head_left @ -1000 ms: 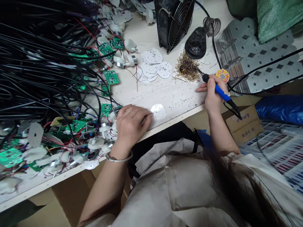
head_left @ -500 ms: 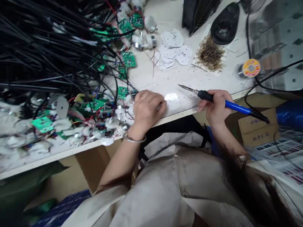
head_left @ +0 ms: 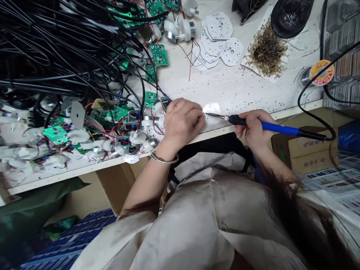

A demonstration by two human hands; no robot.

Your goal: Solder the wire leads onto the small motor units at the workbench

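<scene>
My right hand (head_left: pixel 257 129) is closed around a blue and black soldering iron (head_left: pixel 278 128), which points left. The iron's thin metal tip is close to the fingertips of my left hand (head_left: pixel 184 122), just over a small white circuit board (head_left: pixel 212 108) near the bench's front edge. My left hand is curled, its fingers pressed together; what they pinch, if anything, is too small and hidden to name. Right beside that hand lie a green circuit board (head_left: pixel 150 99) and white plastic motor parts (head_left: pixel 147 122) with thin wires.
Black cables (head_left: pixel 70 56) heap on the left among green boards and motors. White round boards (head_left: pixel 219 27) lie stacked behind my hands. A solder spool (head_left: pixel 323 72), a sheet with brown crumbs (head_left: pixel 266 56) and a black dish (head_left: pixel 292 17) stand right. The iron's cord (head_left: pixel 306 101) loops there.
My right hand has lowered the soldering iron's tip leftward, from above the small white board to beside my left fingertips. My left hand stays curled near the board. The view has shifted slightly.
</scene>
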